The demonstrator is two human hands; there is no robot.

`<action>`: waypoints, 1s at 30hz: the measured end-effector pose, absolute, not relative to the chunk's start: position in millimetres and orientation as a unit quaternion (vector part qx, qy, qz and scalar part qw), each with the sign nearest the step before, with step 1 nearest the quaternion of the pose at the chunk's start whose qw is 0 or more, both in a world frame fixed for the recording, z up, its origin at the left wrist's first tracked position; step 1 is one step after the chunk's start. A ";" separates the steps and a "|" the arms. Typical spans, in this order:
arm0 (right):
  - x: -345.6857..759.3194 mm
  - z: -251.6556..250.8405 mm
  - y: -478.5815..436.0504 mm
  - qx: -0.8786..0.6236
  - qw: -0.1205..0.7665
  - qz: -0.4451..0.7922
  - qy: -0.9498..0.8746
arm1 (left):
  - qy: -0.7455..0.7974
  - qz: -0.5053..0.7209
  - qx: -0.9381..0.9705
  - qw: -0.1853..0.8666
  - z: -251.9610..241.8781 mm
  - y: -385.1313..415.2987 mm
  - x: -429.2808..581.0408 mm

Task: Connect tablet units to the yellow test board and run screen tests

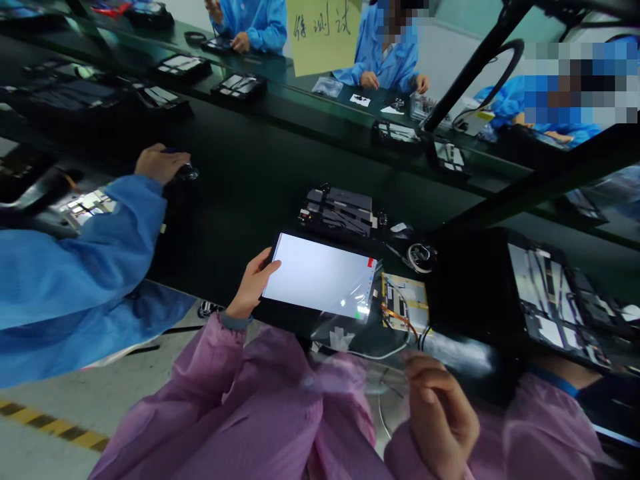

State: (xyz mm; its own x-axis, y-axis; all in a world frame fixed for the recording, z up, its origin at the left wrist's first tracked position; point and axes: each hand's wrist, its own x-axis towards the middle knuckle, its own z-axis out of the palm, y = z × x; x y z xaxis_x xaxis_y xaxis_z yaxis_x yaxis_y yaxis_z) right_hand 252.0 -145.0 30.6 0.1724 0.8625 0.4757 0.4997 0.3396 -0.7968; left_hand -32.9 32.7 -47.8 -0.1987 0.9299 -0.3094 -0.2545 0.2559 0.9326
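My left hand [255,283] grips the left edge of a tablet [320,273], thumb on the front. Its screen is lit white, with a red mark in the upper right corner and a green one at the lower right. A clear plastic film [343,337] hangs loose over the tablet's lower right corner and trails, blurred, towards my right hand [440,410]. That hand is closed in a pinch on the film, low and right of the tablet. Beside the tablet lies a battery-like panel [407,303] with yellow edges and cables.
Behind the tablet lies an opened device [340,210], with a coiled cable [421,257] to its right. Stacked device parts [550,293] stand at right. A co-worker's blue sleeve [90,253] reaches in from the left; another person's pink sleeve [550,413] is at right. A dark post crosses the upper right.
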 end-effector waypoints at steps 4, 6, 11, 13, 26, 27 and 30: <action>215.1 23.1 -102.7 -0.501 0.513 0.128 -0.684 | 0.562 0.536 0.302 0.553 -42.5 32.6 -33.3; 193.7 12.2 -77.1 -0.550 0.494 0.046 -0.672 | 0.558 0.536 0.326 0.543 -41.3 31.9 -34.3; 149.3 -14.9 -29.5 -0.581 0.339 0.010 -0.740 | 0.558 0.523 0.377 0.522 -38.2 28.4 -35.7; 143.5 -20.1 -27.7 -0.553 0.285 0.007 -0.783 | 0.561 0.511 0.386 0.524 -35.8 27.1 -35.2; 225.6 -42.8 -119.1 -0.660 0.279 -0.027 -0.697 | 0.575 0.504 0.398 0.507 -34.5 24.0 -35.1; 225.3 -41.9 -118.2 -0.660 0.280 -0.024 -0.697 | 0.574 0.507 0.398 0.505 -34.8 24.0 -34.8; 224.1 -37.4 -113.8 -0.654 0.306 -0.023 -0.692 | 0.577 0.507 0.395 0.505 -34.7 23.8 -33.8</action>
